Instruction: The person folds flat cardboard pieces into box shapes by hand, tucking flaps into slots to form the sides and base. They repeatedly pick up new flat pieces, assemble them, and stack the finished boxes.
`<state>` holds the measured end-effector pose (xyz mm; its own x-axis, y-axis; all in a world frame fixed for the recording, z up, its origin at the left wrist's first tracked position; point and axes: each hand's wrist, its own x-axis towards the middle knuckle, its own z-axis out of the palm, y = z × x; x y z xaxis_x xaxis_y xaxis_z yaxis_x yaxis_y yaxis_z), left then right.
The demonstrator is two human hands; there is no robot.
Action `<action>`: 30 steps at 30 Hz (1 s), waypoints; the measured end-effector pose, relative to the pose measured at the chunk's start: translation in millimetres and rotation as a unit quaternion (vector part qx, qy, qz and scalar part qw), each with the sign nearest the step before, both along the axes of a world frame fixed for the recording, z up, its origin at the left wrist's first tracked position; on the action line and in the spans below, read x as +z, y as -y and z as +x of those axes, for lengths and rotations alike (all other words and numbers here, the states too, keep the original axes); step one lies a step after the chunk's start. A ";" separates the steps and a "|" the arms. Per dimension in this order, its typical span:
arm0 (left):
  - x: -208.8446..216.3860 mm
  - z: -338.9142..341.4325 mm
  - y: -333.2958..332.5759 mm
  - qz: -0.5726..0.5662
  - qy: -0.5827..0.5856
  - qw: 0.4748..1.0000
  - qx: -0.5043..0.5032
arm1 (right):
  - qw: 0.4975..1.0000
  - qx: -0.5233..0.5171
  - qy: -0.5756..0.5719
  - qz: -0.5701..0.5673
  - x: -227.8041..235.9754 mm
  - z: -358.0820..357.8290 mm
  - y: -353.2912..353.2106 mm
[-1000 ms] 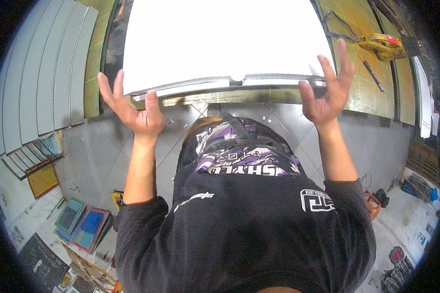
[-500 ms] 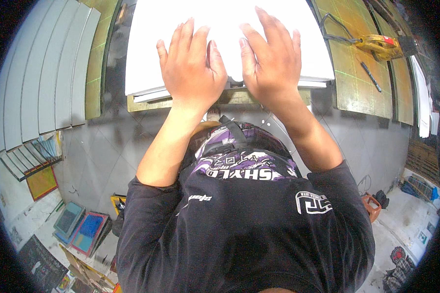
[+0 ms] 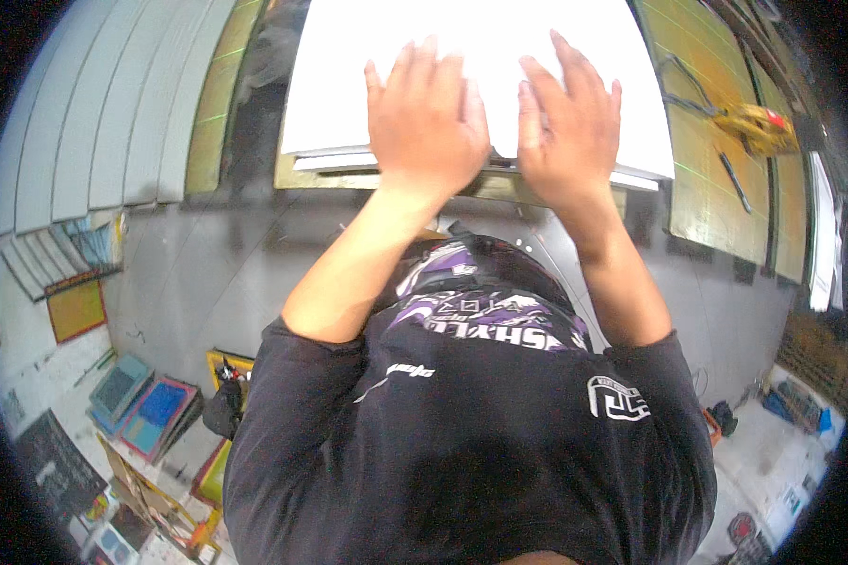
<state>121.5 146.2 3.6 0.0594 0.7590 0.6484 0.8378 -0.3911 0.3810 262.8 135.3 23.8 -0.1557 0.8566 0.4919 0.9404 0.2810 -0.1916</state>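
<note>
Both palms rest on a bright white sheet or board [image 3: 339,75] in front of me. My left hand [image 3: 427,118] lies open near its front edge, fingers spread and pointing away. Beside it, a hand's gap to the right, my right hand [image 3: 572,122] is also open with fingers spread. Under the white surface a second white layer [image 3: 334,163] shows along the front edge, above a yellowish-green board [image 3: 297,179]. Neither hand holds anything. The white surface is too bright to show any marks on it.
On the right, a yellow tool [image 3: 754,127] with a grey cord and a black pen [image 3: 736,183] lie on a greenish board [image 3: 707,202]. Long grey strips or panels [image 3: 66,122] lie side by side at left. Framed screens [image 3: 155,419] stand low on the left.
The whole view has shifted and turned slightly, so the hands and white board appear further right. Both hands stay flat and spread on the white surface.
</note>
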 end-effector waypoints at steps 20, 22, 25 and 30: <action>-2.5 -18.3 -3.5 -0.230 0.016 0.969 -0.084 | 0.996 0.022 0.033 -0.074 -11.8 8.9 -4.4; 15.5 -24.0 -4.6 -0.311 -0.078 0.945 -0.070 | 0.992 0.002 0.072 -0.102 -10.2 9.9 -5.6; -0.9 -20.8 1.1 -0.192 -0.131 0.972 -0.026 | 0.987 -0.007 0.094 -0.132 -12.8 8.1 -5.1; -2.8 -22.1 1.6 -0.237 -0.158 0.958 -0.043 | 0.975 -0.015 0.099 -0.198 -10.9 5.2 -4.1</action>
<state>99.5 144.6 0.8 0.2712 0.9472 0.1711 0.9131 -0.3094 0.2654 268.0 139.4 13.0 -0.1866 0.9787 0.0852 0.9764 0.1944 -0.0939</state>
